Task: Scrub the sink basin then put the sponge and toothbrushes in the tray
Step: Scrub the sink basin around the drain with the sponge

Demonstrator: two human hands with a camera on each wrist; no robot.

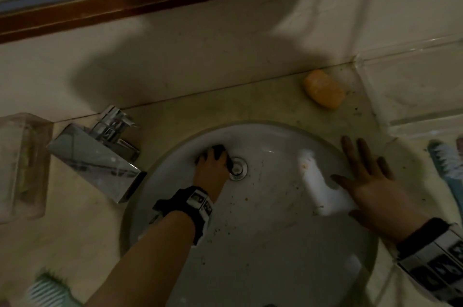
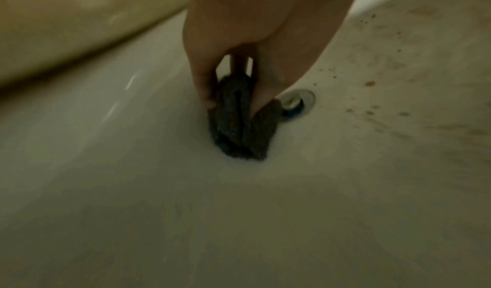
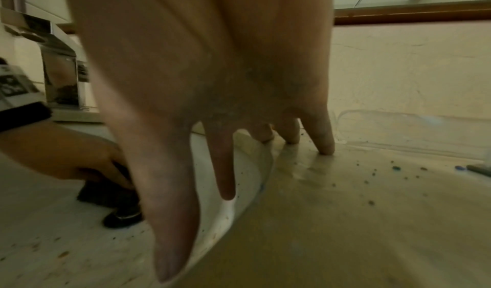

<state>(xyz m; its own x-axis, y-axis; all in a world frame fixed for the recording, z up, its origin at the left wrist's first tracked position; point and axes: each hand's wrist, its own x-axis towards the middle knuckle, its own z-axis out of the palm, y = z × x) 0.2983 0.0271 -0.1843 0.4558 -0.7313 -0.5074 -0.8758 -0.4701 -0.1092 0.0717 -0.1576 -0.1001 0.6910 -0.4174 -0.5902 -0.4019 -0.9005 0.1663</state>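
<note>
- Dark, rough sponge (image 2: 240, 122) sits in the sink basin (image 1: 263, 244), pressed against the white wall just beside the drain (image 1: 238, 168), at about 9 o'clock from it.
- I see my left hand (image 1: 213, 163) curled round the sponge, thumb on one side and fingers on the other, pinching it folded against the basin.
- My right hand (image 1: 368, 186) lies spread flat, fingers straight and apart, across the basin rim at about 3 o'clock; in the right wrist view the fingertips (image 3: 325, 149) touch the beige surface (image 1: 175, 116).
- Brown specks dot the basin floor on the side toward 4 o'clock of the drain.
- One toothbrush (image 1: 448, 166) with pale bristles lies on the surface at 3 o'clock, near the frame edge; another toothbrush (image 1: 50, 289) lies at 7 o'clock.
- A clear tray (image 1: 413, 76) stands on the surface at 2 o'clock, against the wall.
- An orange soap bar (image 1: 324, 88) lies at 1 o'clock, just beside the tray.
- A chrome faucet (image 1: 100, 151) stands at 9 o'clock, with a clear holder (image 1: 22, 166) further out on that side.
</note>
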